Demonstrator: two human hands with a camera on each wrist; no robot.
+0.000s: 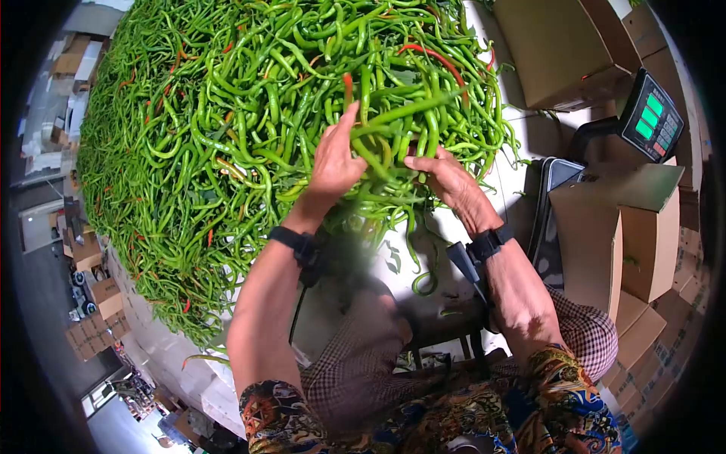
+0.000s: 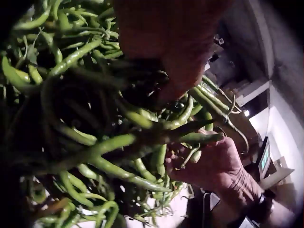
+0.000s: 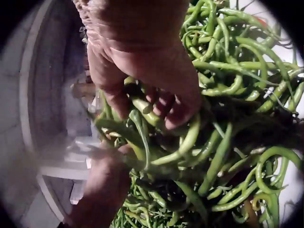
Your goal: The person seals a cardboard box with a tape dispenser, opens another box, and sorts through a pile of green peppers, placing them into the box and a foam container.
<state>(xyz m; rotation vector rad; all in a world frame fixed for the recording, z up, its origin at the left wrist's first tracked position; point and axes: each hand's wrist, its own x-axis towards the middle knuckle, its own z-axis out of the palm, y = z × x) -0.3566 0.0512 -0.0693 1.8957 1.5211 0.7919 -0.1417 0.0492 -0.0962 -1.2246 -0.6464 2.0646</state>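
Observation:
A bunch of long green chili peppers [image 1: 389,144] lies between the two hands over the near edge of a large heap. My left hand [image 1: 336,159] is at the bunch's left side, with the visible fingers fairly straight and pointing up; the rest are hidden. In the left wrist view this hand [image 2: 166,47] is mostly in shadow. On the other side my right hand [image 1: 451,185] holds peppers, and its curled fingers [image 3: 173,111] show around them in the right wrist view. One long pepper [image 1: 416,110] sticks out blurred above the bunch.
The pepper heap [image 1: 212,113], with some red ones mixed in, spreads over a white surface [image 1: 510,178]. A scale with a lit green display [image 1: 652,113] stands at right, near open cardboard boxes [image 1: 590,234]. One curled pepper [image 1: 426,284] hangs near the person's lap.

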